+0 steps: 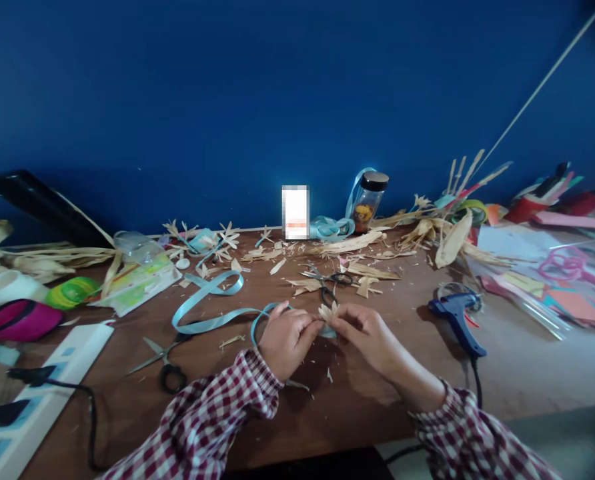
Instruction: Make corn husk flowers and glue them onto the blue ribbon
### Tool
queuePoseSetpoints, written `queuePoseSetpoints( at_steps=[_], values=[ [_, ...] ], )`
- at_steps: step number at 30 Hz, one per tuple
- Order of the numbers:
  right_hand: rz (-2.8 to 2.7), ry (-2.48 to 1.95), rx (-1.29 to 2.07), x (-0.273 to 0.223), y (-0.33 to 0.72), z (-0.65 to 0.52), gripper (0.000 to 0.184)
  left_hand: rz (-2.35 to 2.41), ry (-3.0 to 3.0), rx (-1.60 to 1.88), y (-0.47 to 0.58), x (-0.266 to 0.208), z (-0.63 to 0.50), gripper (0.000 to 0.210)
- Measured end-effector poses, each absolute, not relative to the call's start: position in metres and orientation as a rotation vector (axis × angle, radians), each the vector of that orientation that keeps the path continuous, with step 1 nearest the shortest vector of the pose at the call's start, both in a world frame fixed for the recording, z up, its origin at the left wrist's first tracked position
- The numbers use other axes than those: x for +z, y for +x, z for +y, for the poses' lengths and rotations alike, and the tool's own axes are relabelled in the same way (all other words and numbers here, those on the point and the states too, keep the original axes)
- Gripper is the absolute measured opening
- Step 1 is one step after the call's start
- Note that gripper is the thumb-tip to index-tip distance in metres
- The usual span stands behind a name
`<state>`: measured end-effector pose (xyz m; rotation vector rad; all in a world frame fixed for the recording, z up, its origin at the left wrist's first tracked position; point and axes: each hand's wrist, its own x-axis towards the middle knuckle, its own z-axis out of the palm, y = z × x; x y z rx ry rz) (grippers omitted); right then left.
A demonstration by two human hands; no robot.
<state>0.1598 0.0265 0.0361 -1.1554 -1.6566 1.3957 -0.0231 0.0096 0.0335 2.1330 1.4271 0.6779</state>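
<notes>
The left hand (286, 340) and the right hand (362, 328) met over the table (297, 417), thumbs and fingertips pinching a small husk flower (327, 311) from either side. The flower sat between them, pale petals up, with a bit of blue cloth (328, 331) just below it; whether the two were joined could not be told. A blue ribbon (202, 327) ran leftward from behind the left hand, and its near end was hidden there.

Just beyond the grip lay one pair of scissors (323, 281) among husk scraps (362, 270); another pair (165, 362) lay open to its left. A glue gun (455, 317) rested well off to its right, held by neither hand.

The step in hand looked like shaping or fitting the petals by fingertip. The next move seemed to call for one steady pinch at the base, leaving the other fingers to adjust lightly, without tearing the brittle strips.
</notes>
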Motion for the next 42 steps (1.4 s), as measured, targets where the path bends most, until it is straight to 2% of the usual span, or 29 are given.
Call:
queuePoseSetpoints(
  at_steps=[10,17,30,42],
  values=[
    [-1.763,-1.117,1.396,0.032,0.159,0.027,0.020,1.429,1.675,0.829,-0.014,0.026,0.001,0.015],
    [-1.881,-1.067,1.449,0.037,0.156,0.028,0.021,1.321,1.278,0.734,-0.014,0.014,-0.002,0.028],
    [-1.945,-1.127,1.286,0.031,0.154,0.029,0.019,1.411,1.162,0.742,-0.007,0.012,-0.004,0.026],
    [-2.112,-1.335,0.982,0.019,0.155,0.036,0.014,1.539,1.444,0.703,-0.002,0.008,0.006,0.018]
  ],
)
